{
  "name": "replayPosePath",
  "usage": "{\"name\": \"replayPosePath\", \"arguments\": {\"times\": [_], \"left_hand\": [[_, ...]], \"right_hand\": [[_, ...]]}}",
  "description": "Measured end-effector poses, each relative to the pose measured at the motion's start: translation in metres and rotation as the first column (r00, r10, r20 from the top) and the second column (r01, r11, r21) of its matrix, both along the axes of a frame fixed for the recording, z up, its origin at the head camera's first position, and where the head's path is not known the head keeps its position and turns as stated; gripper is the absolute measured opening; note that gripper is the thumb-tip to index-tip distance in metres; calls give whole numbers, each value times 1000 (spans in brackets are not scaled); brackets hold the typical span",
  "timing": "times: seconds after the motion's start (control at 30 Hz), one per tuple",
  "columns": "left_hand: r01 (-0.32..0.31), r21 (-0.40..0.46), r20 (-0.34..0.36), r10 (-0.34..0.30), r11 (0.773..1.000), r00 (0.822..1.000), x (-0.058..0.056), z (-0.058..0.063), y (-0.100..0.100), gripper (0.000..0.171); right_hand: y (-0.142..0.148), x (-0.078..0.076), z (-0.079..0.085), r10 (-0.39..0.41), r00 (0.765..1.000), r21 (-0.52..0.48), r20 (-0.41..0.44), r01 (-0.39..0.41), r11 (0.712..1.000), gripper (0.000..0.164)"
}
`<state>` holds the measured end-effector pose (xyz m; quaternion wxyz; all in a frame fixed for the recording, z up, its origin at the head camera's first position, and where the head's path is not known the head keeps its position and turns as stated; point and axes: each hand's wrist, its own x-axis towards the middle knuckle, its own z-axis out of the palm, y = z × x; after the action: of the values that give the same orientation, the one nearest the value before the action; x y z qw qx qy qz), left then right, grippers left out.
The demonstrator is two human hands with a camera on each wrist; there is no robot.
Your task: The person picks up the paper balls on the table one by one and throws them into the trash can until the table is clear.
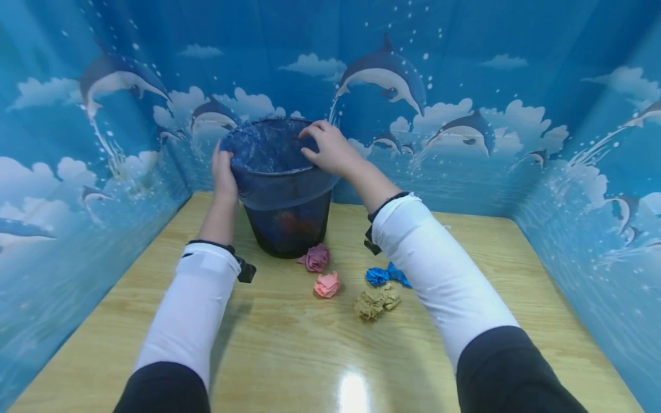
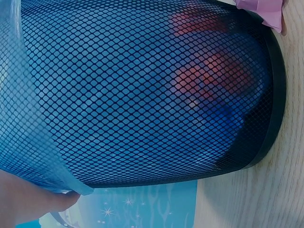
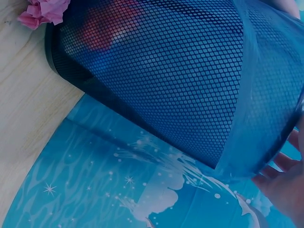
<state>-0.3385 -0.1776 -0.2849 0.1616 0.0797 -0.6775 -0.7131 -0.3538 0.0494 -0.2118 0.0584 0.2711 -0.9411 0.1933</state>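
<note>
A black mesh wastebasket point(image 1: 258, 229) stands upright at the back left of the table, lined with a translucent blue trash bag point(image 1: 289, 192) folded down over its rim. My left hand point(image 1: 225, 175) grips the rim and bag at the left side; its thumb shows against the bag's folded edge in the left wrist view. Over the right side of the rim reaches my right hand point(image 1: 333, 149), fingers loosely bent, thumb and forefinger apart. In the right wrist view its fingertips point(image 3: 285, 161) are right at the bag's edge. Reddish and blue crumpled pieces point(image 2: 209, 76) show through the mesh.
In front of the basket lie a mauve paper ball point(image 1: 316, 258) and a pink paper ball point(image 1: 327, 284). Farther right are tan crumpled paper point(image 1: 377, 302) and blue crumpled paper point(image 1: 379, 276), partly behind my right sleeve. A dolphin-print curtain point(image 1: 490, 172) surrounds the wooden table point(image 1: 289, 355).
</note>
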Motion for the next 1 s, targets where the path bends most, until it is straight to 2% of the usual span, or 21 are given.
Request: {"name": "replayPosePath", "arguments": {"times": [0.33,0.7,1.0], "left_hand": [[-9,17,-1,9,1000,1000,-3,2,-1,62],[2,18,-2,-2,1000,1000,-3,2,1,61],[-15,30,8,14,999,1000,-4,1,-2,61]], "right_hand": [[16,0,6,-56,998,35,28,55,998,45],[37,4,7,-88,995,0,45,88,996,51],[60,8,1,-103,994,-23,34,104,994,55]]}}
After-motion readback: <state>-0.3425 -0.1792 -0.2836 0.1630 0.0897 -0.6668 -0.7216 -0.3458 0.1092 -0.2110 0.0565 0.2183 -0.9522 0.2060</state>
